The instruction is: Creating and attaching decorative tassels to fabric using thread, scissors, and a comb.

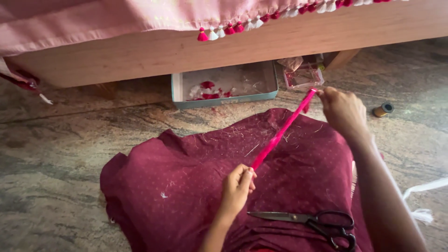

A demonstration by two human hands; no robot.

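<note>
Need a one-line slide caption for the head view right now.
Left hand and right hand stretch a pink thread bundle taut over maroon cloth, scissors beside.

Floor (56,140): polished stone, mottled grey-brown with streaked veining, daylit, no hard shadows. At twelve o'clock a low wooden bed frame (154,51) runs the full width, its side rail pale and plain. A pink cloth (93,14) hangs over the rail, its edge trimmed with red and white tassels (219,31). Beneath the frame, at twelve o'clock, a shallow light-blue box (224,88) sits on the floor. A wooden leg (343,58) shows at one o'clock.
</note>
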